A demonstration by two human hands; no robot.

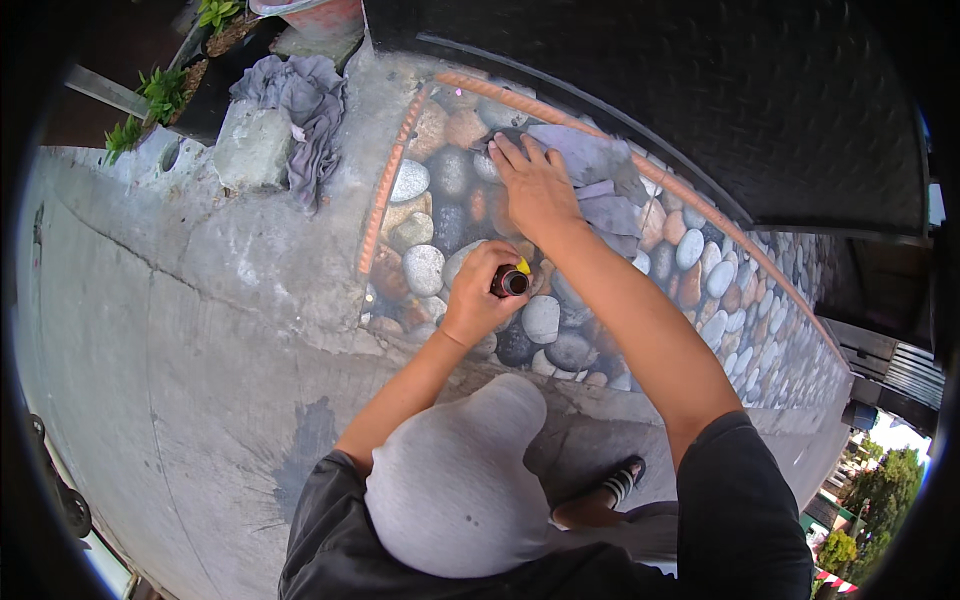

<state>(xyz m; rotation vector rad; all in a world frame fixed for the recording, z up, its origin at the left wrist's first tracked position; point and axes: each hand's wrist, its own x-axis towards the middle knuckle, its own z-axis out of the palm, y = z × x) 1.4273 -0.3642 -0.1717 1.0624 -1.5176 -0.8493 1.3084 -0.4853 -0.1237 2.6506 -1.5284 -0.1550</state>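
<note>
A small dark brown bottle (508, 284) with an uncapped mouth and a bit of yellow on its side is wrapped in the fingers of my left hand (474, 298). It is held over a surface of rounded, pebble-patterned tiles (423, 266). Farther off, my right hand (538, 197) lies flat with its fingers stretched out, pressing on a crumpled grey cloth (590, 160). Much of this cloth spreads out to the right of the hand, over the pebble pattern. What lies under the palm is hidden.
Orange-brown rope-like trim (393, 175) borders the tiles, and a black metal panel (680, 110) stands behind them. To the left, another grey cloth (305, 120) drapes over a concrete block (250, 150), near potted plants (163, 92). My bent knee (460, 480) is close below the tiles.
</note>
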